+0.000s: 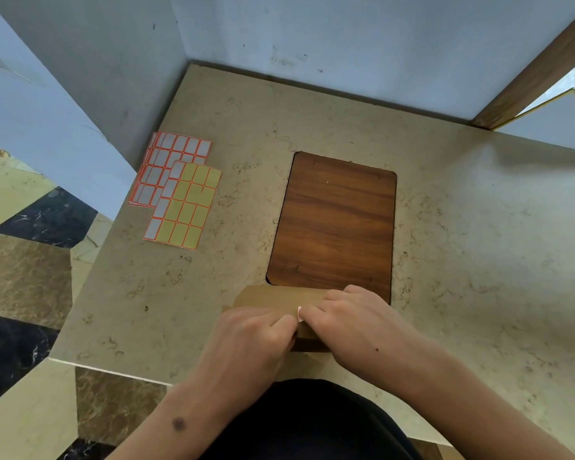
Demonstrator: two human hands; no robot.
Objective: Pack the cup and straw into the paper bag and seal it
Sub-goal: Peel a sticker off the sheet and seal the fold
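Both your hands, left hand & right hand, pinch the folded paper bag at counter edge w/ a sticker going on, cup & straw unseen, prob. inside, sealing nearly done.

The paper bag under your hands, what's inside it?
Nothing inside shows. The paper bag has its top folded over, and the left hand and right hand press on it, a small sticker between their fingertips. No cup or straw is visible anywhere.
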